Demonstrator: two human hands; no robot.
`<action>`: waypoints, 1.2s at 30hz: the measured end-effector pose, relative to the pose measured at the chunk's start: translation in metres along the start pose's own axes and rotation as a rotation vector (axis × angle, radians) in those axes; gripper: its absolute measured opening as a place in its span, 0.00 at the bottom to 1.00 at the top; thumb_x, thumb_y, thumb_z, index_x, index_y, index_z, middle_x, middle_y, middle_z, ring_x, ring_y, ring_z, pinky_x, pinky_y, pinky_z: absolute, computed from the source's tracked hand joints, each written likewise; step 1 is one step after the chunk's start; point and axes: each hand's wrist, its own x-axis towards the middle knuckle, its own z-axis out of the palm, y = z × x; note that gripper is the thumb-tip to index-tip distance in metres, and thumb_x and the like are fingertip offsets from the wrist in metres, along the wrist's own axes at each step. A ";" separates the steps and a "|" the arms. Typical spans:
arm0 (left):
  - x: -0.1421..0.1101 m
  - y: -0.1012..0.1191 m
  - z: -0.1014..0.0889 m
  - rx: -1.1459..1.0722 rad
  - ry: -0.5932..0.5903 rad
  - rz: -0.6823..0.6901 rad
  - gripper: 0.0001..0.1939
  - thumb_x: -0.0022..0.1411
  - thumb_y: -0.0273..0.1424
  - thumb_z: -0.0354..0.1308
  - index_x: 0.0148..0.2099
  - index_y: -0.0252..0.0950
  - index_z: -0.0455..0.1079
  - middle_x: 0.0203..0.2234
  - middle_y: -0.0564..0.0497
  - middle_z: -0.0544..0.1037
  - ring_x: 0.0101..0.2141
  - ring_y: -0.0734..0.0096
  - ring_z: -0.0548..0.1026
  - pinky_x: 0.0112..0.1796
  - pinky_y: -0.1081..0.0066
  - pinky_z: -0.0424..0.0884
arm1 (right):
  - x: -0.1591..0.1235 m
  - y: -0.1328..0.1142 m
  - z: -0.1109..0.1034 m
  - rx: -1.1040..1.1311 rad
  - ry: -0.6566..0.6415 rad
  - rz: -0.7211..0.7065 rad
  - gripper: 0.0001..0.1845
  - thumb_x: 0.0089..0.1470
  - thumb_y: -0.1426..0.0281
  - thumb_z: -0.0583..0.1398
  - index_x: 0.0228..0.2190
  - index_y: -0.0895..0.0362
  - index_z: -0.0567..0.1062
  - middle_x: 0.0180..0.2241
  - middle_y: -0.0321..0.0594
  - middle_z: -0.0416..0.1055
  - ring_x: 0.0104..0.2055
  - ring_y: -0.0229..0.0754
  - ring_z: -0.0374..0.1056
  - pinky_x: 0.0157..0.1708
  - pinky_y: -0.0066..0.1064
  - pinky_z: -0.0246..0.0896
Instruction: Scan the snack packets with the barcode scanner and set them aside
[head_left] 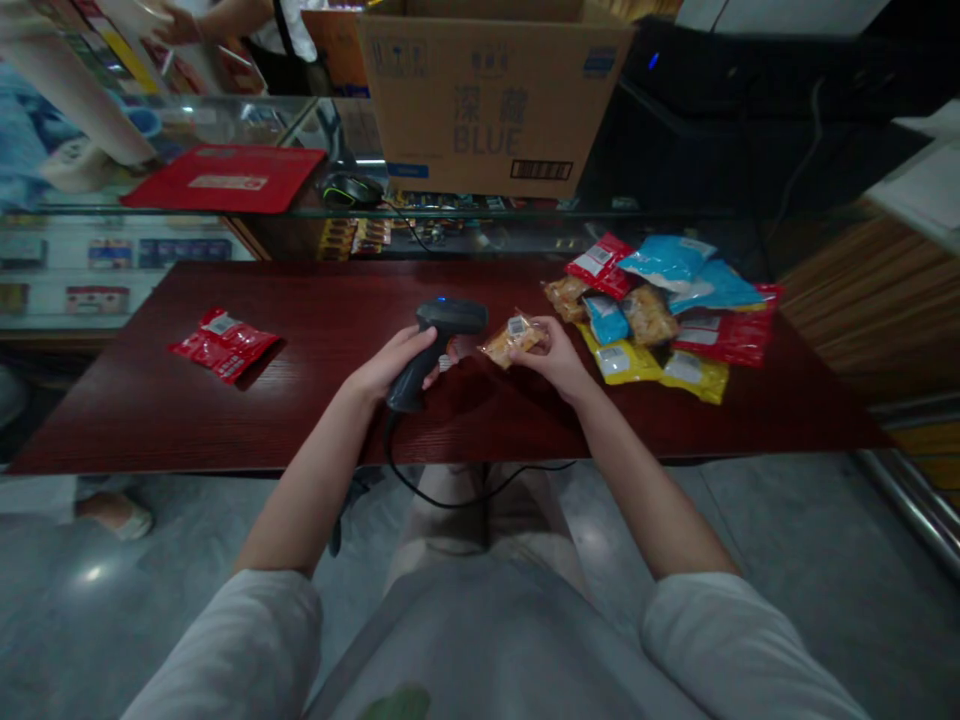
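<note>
My left hand (390, 365) is wrapped round the grip of a black barcode scanner (450, 316), whose head points right. A black cable hangs from the handle over the table's front edge. Between the fingers of my right hand (556, 358) is a small clear snack packet (504, 346) with a white barcode label facing up, just right of the scanner head and apart from it. Beyond that hand lies a heap of snack packets, among them a blue packet (667, 260), a yellow packet (622, 362) and a red packet (724, 335). One red packet (225, 345) lies alone at the left.
The dark red wooden table (315, 420) spans the view before me. Behind it a glass counter (480, 215) carries a cardboard box (495, 110), a black mouse (351, 190) and a red mat (229, 180). Another person's arm (217, 20) shows at top left.
</note>
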 end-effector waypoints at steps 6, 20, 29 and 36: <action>0.006 -0.010 0.015 0.007 -0.058 -0.015 0.34 0.51 0.58 0.66 0.42 0.30 0.69 0.32 0.44 0.80 0.15 0.80 0.69 0.15 0.77 0.61 | 0.006 0.009 0.004 -0.076 -0.019 -0.019 0.35 0.35 0.62 0.71 0.42 0.50 0.60 0.46 0.40 0.72 0.47 0.48 0.73 0.50 0.45 0.71; 0.004 -0.009 0.017 -0.006 -0.093 -0.028 0.34 0.52 0.59 0.64 0.41 0.30 0.69 0.27 0.46 0.79 0.15 0.80 0.67 0.15 0.77 0.60 | 0.007 0.012 -0.001 -0.174 -0.019 -0.004 0.36 0.41 0.66 0.69 0.48 0.53 0.59 0.46 0.46 0.73 0.48 0.50 0.74 0.46 0.46 0.73; 0.007 -0.017 0.010 0.019 -0.062 -0.037 0.36 0.54 0.58 0.63 0.47 0.29 0.69 0.39 0.40 0.81 0.16 0.80 0.70 0.16 0.77 0.63 | -0.034 0.004 -0.076 -0.544 0.505 -0.163 0.35 0.47 0.52 0.66 0.51 0.57 0.66 0.39 0.48 0.73 0.34 0.49 0.72 0.39 0.49 0.71; 0.005 -0.010 0.009 0.034 -0.085 -0.061 0.34 0.53 0.56 0.66 0.45 0.30 0.68 0.36 0.42 0.81 0.18 0.78 0.72 0.18 0.76 0.67 | -0.064 0.002 -0.090 -0.839 0.691 -0.287 0.34 0.51 0.56 0.63 0.55 0.58 0.65 0.47 0.55 0.66 0.50 0.57 0.67 0.51 0.54 0.65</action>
